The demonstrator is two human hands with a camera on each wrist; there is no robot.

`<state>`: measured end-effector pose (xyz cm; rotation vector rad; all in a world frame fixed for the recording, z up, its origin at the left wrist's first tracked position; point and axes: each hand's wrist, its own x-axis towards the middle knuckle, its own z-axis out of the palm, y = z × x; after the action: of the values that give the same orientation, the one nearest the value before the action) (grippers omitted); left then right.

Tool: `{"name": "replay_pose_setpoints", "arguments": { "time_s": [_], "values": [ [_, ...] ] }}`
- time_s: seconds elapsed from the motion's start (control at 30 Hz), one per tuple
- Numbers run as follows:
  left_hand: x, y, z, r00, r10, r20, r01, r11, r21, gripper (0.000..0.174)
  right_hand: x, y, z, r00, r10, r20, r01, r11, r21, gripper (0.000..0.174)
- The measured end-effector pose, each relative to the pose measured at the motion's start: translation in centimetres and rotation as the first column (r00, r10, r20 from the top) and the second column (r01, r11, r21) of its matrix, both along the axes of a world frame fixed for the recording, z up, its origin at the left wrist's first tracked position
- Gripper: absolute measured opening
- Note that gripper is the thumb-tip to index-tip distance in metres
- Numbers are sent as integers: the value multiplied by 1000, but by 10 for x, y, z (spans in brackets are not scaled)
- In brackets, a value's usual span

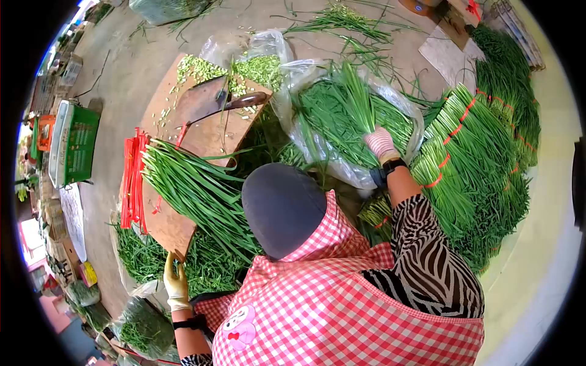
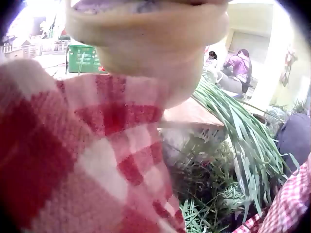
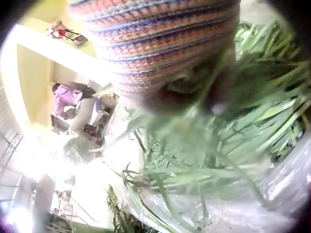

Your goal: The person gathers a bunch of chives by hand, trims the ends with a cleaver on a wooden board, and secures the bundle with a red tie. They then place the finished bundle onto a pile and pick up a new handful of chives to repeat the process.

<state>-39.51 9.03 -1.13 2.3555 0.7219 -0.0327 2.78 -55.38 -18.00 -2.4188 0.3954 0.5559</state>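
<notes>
Gloved in striped knit, the right hand (image 1: 381,144) grips a small bunch of green leaves (image 1: 359,100) above a clear plastic bag (image 1: 416,116) filled with loose greens. In the right wrist view leaves (image 3: 184,141) hang blurred below that hand (image 3: 165,48). The left hand (image 1: 176,283), in a pale yellow glove, touches the near corner of a wooden board (image 1: 168,229); its fingertips are partly hidden. On the board lie a large bundle of long green stalks (image 1: 195,183), red ties (image 1: 132,183), and a cleaver (image 1: 201,100) beside chopped pale pieces (image 1: 259,70).
Tied bundles of greens (image 1: 464,171) are stacked at the right. A green basket (image 1: 79,143) stands at the far left. Loose stalks (image 1: 342,21) lie scattered on the floor beyond the bag. Seated people (image 2: 239,65) are in the left wrist view's background.
</notes>
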Motion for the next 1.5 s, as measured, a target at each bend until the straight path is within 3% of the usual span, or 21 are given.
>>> {"name": "replay_pose_setpoints", "arguments": {
  "time_s": [0.03, 0.07, 0.17, 0.33, 0.4, 0.47, 0.57, 0.7, 0.77, 0.87, 0.97, 1.03, 1.1, 1.13, 1.17, 1.23, 1.27, 1.37, 1.43, 1.47, 1.5],
  "values": [
    [-1, 2, -2, 1000, -1, -4, 1, 1000, -2, 50, -1, -3, -4, 999, -28, 24, 24, 988, 153, 53],
    [-2, 5, -6, 1000, -1, -6, 0, 1000, -5, 51, -5, -6, -8, 983, -105, -149, 143, 951, 275, 51],
    [-3, 9, -10, 1000, -23, 11, 23, 999, 32, 52, -27, 8, -2, 993, 84, -86, -90, 994, -62, 49],
    [6, 2, -7, 999, -25, 33, 24, 998, 55, 50, -57, 39, -16, 976, -35, -215, 4, 989, -145, 42],
    [8, -3, -4, 999, -33, 7, 32, 998, 47, 48, -63, 44, -20, 969, 161, -186, -200, 956, -213, 43],
    [8, -11, 2, 1000, -28, -10, 29, 998, 63, 48, -67, 57, -28, 989, 11, -145, -47, 968, -246, 31],
    [5, -6, -5, 999, 0, 37, 0, 1000, 1, 48, -67, 65, -32, 991, -4, -131, -34, 957, -287, 30],
    [0, -3, -6, 1000, -4, 26, 4, 1000, 24, 48, -63, 65, -37, 978, -56, -202, 20, 984, -180, 33],
    [0, -5, -2, 1000, -6, 14, 5, 1000, 22, 47, -57, 52, -76, 992, -109, -61, 106, 993, -50, 39],
    [1, -6, 3, 1000, -20, -9, 21, 999, 34, 49, -30, 38, -77, 996, 19, -92, -23, 999, -39, 50],
    [-6, 1, -1, 999, 27, 28, -26, 999, -35, 51, -4, 15, -48, 992, 110, -65, -115, 991, -75, 47],
    [-4, -2, 5, 999, 43, 19, -42, 998, -50, 52, 10, 6, 14, 986, 152, -62, -149, 987, 58, 46],
    [1, -7, 14, 999, 41, 12, -41, 999, -33, 52, 19, -8, 58, 958, 252, 139, -260, 964, 47, 42],
    [1, -3, 14, 998, 46, 34, -42, 994, -101, 52, 24, -4, 103, 985, 172, 6, -170, 967, 188, 46],
    [6, 0, 16, 999, 21, 49, -17, 996, -86, 51, 18, -10, 112, 992, 51, 118, -100, 887, 451, 41],
    [22, -4, 31, 996, -18, 87, 22, 998, -51, 51, 38, -6, 121, 954, 297, 28, -294, 952, -88, 34],
    [32, -4, 43, 994, -68, 82, 69, 998, -10, 50, 36, -7, 151, 956, 256, -140, -259, 966, -3, 27],
    [75, -21, 95, 971, -213, 112, 208, 977, 58, 48, 50, -4, 211, 962, 250, -109, -234, 962, 141, 28],
    [104, -35, 126, 936, -265, 231, 286, 956, -64, 51, 41, 19, 297, 908, 418, -20, -418, 908, -17, 25],
    [118, -38, 140, 910, -341, 237, 356, 934, -21, 54, 51, 17, 312, 758, 652, 14, -641, 749, -167, 25],
    [136, -65, 180, 870, -425, 250, 432, 901, 31, 58, 32, 39, 358, 853, 522, -20, -522, 851, -51, 23]
  ]
}}
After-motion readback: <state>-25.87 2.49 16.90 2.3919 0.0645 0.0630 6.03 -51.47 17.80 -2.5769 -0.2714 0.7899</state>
